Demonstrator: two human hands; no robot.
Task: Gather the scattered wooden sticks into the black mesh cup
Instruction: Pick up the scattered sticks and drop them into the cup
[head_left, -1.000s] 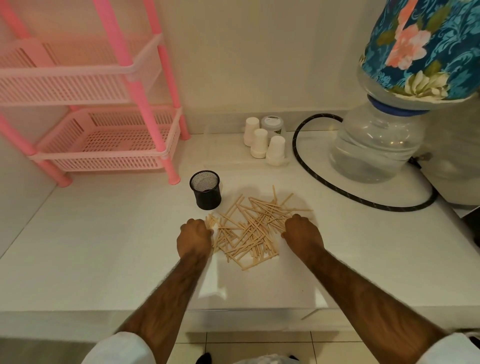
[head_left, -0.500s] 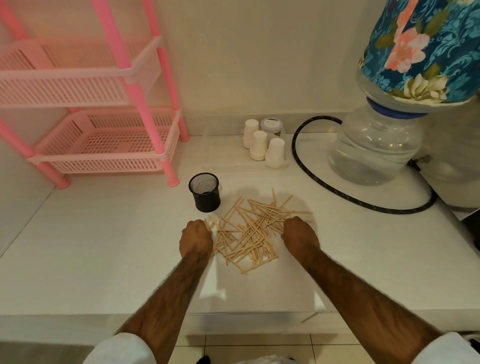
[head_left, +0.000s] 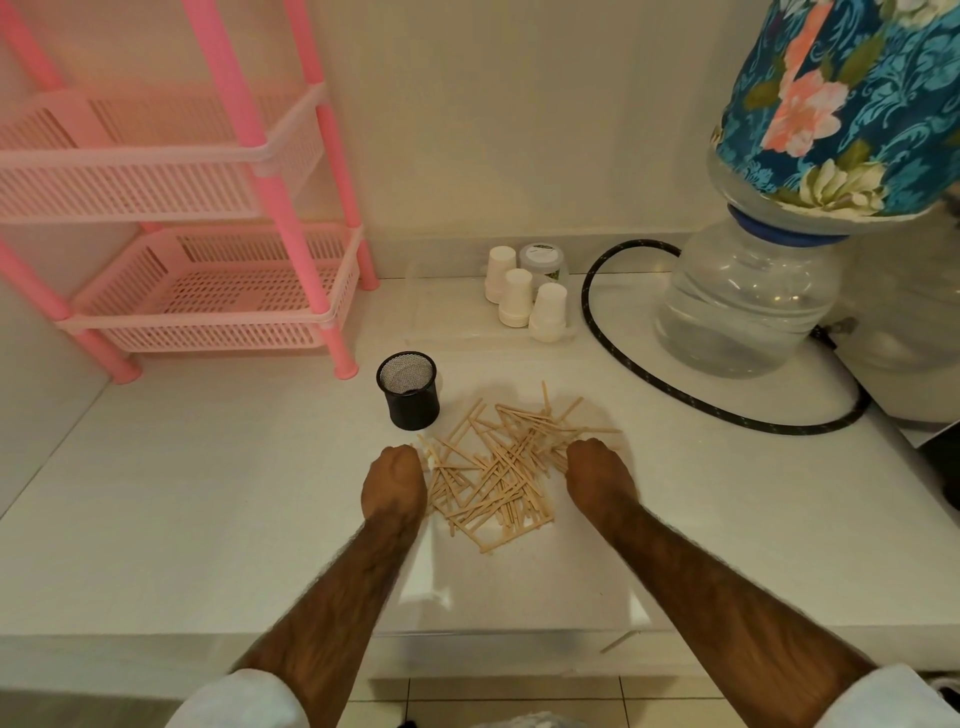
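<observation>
A loose pile of thin wooden sticks (head_left: 501, 467) lies on the white counter, just in front of and to the right of the black mesh cup (head_left: 409, 389). The cup stands upright, and I see no sticks in it. My left hand (head_left: 395, 480) rests at the pile's left edge, with a few stick ends by its knuckles. My right hand (head_left: 597, 473) sits at the pile's right edge, on top of some sticks. Both hands show only their backs; the fingers bend down out of sight, so I cannot see whether they hold any sticks.
A pink plastic rack (head_left: 208, 291) stands at the back left. Three white paper cups (head_left: 519, 299) and a small jar stand behind the pile. A black hose (head_left: 644, 374) loops round a large water bottle (head_left: 748, 306) at the right. The counter's front edge (head_left: 467, 639) is near me.
Both hands have edged slightly inward against the pile's sides, and the sticks lie a little more bunched. The cup has not moved.
</observation>
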